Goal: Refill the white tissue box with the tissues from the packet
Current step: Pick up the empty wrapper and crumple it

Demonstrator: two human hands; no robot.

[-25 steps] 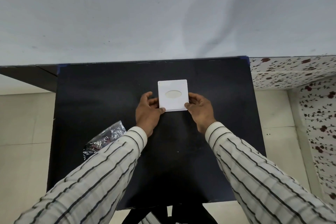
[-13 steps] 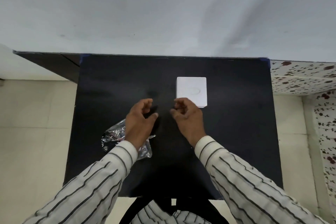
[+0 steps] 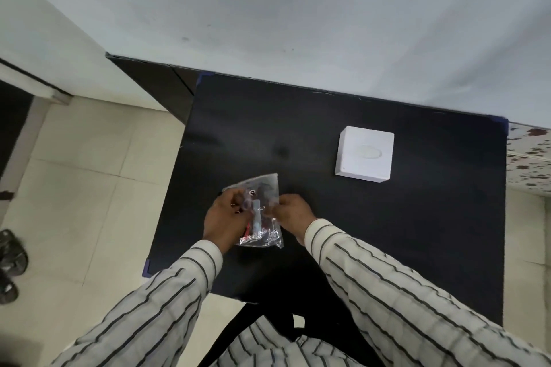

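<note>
The white tissue box (image 3: 364, 157) lies on the black table (image 3: 328, 232) toward the back right, its oval opening facing up, with nothing touching it. A crinkled clear plastic tissue packet (image 3: 260, 211) with red and dark print is held above the table's left-centre. My left hand (image 3: 224, 219) grips its left side and my right hand (image 3: 290, 211) pinches its right edge. The packet's contents are hard to make out through the glare.
A grey wall rises behind the table. Pale floor tiles lie to the left, where dark sandals (image 3: 10, 262) sit at the frame's edge. A floral-patterned surface (image 3: 529, 155) adjoins the table on the right. A dark chair part shows below the table's near edge.
Both hands left the tissue box and moved left and nearer to me. They took hold of the packet and lifted it from the table. The camera view shifted left.
</note>
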